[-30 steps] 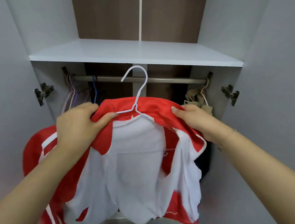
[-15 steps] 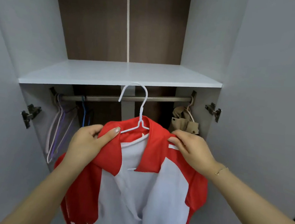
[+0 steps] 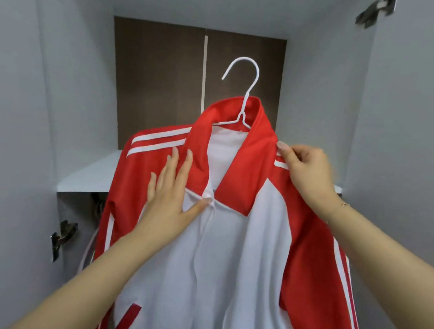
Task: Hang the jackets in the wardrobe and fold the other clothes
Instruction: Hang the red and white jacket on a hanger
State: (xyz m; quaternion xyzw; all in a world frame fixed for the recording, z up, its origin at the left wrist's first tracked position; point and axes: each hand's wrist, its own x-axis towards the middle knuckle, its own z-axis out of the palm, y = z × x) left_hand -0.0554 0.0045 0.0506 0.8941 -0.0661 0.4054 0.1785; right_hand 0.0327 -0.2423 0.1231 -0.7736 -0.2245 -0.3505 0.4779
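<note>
The jacket (image 3: 241, 248), red with a white front and white stripes, hangs on a white hanger (image 3: 240, 107) held up in front of the open wardrobe (image 3: 64, 93). Its lower part runs off the bottom edge, and only the hanger's hook and neck show; the arms lie hidden under the collar. The hook stands free against the brown back panel (image 3: 160, 82), touching nothing visible. The rail is out of sight, covered by the jacket or tucked below the shelf (image 3: 87, 174). Dark hinges (image 3: 63, 236) on the left door are blurred, and something dark beneath the shelf by the jacket's sleeve cannot be made out.

The left hand (image 3: 172, 194) lies flat on the jacket's chest just below the collar, fingers straight and spread, thumb on the white placket. The right hand (image 3: 307, 172) pinches the jacket's shoulder seam beside the collar, fingers curled around the fabric. A thin bracelet (image 3: 341, 205) circles that wrist.
</note>
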